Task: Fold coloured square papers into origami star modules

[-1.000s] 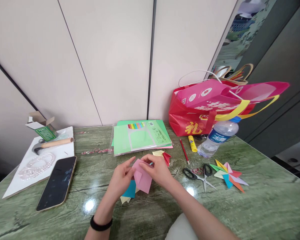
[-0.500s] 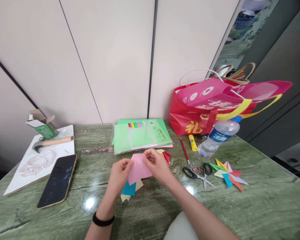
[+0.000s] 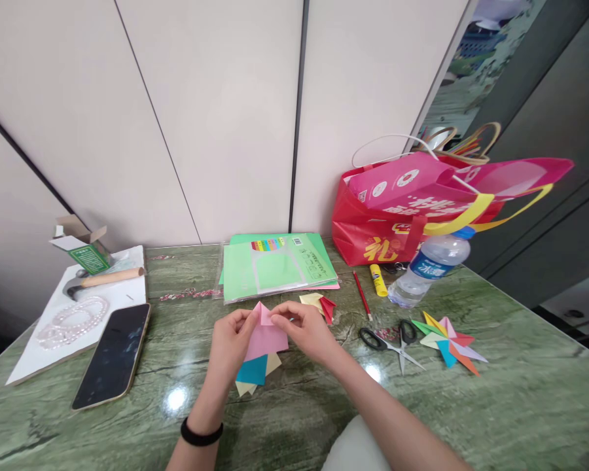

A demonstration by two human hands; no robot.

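A square of pink paper (image 3: 269,340) is held up between my two hands, its top corners folded inward to a small point. My left hand (image 3: 232,341) pinches its left side between thumb and fingers. On its right side my right hand (image 3: 302,327) pinches the folded flap. Beneath it lie a blue paper (image 3: 252,371) and some pale yellow paper (image 3: 273,364), partly covered. Just beyond my right hand sit a folded red paper (image 3: 328,310) and a folded cream paper (image 3: 312,300).
To the right are open scissors (image 3: 401,350), a multicoloured paper star (image 3: 452,343), a red pencil (image 3: 362,296), a glue stick (image 3: 378,281), a water bottle (image 3: 429,267) and a red bag (image 3: 368,226). Green paper packs (image 3: 275,268) lie behind; a phone (image 3: 112,356) and hammer (image 3: 108,277) lie left.
The pink paper has been turned and its top now shows corners folded into a point. My right hand has moved slightly down, uncovering the cream paper behind it.
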